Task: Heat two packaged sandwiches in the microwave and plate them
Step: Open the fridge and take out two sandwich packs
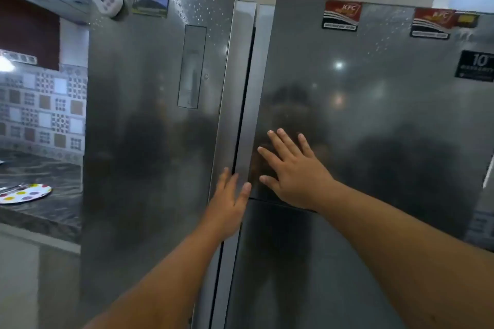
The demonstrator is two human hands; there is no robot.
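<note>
Room: kitchen, with a steel fridge (160, 128) filling most of the view and a dark stone bench (40, 176) to its left under patterned tiles (42, 107).
Sandwiches: none were in sight; both fridge doors stood shut or nearly so.
Plate: a dotted plate (32, 192) lay near the bench's front edge, with cutlery (12, 188) on its left part, too blurred to tell apart.
Left hand: the left hand (227, 205) lay flat with straight fingers against the right edge of the left door (149, 157), at the seam, holding nothing.
Right hand: the right hand (291, 171) pressed flat with fingers spread on the right door (374, 120), near its lower left corner, holding nothing.
Magnets: a white rabbit magnet (106, 1) and a landscape picture (151, 2) sat at the left door's top; two red stickers (340, 15) sat at the right door's top.
</note>
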